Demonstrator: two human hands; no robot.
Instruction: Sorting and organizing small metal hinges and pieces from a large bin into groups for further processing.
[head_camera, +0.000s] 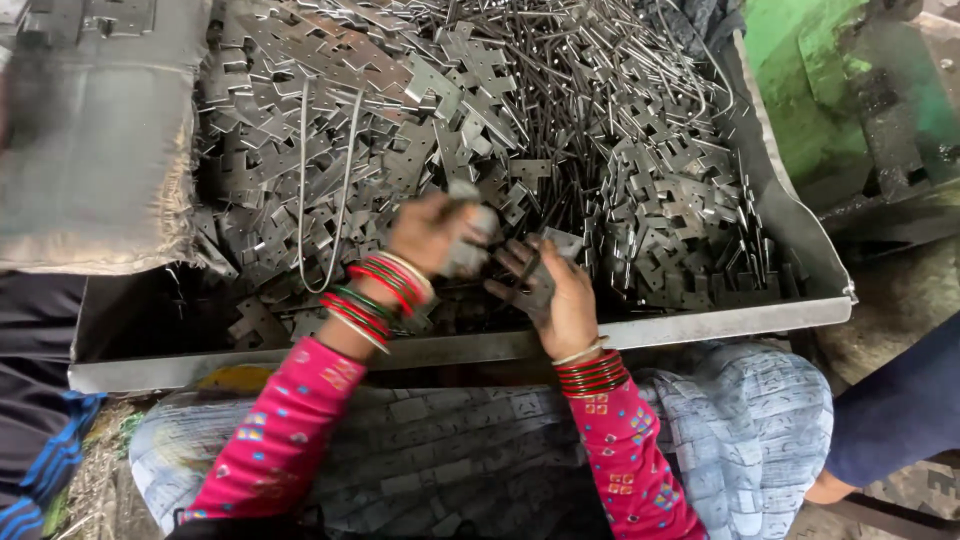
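A small flat grey stamped-metal plate (468, 235) sits in the left hand (432, 232), whose fingers are curled round it so that only its pale upper edge and lower corner show beyond the knuckles; the piece is blurred, so its exact outline cannot be made out. Just to the right of that grasp, nearly touching it, the right hand (555, 290) holds a second dark notched metal plate (537, 272) pinched against its spread fingers, with a thin dark rod-like piece crossing the fingertips; whether that rod is gripped or only lying under them cannot be told. Both held pieces hover just above the heap of loose grey stamped plates (440, 110) that begins right behind the knuckles and spreads away from the hands. Mixed into the heap farther out, beyond and to the right of the right hand, lies a tangle of thin dark steel pins (590, 60), and to the left of the left hand a long bent U-shaped wire loop (322, 190) rests on the plates. All of this fills a shallow grey sheet-metal tray (640, 328), whose near rim runs just below both wrists. Red and green bangles (375, 295) ring the left wrist, red ones the right, above pink patterned sleeves (275, 435).
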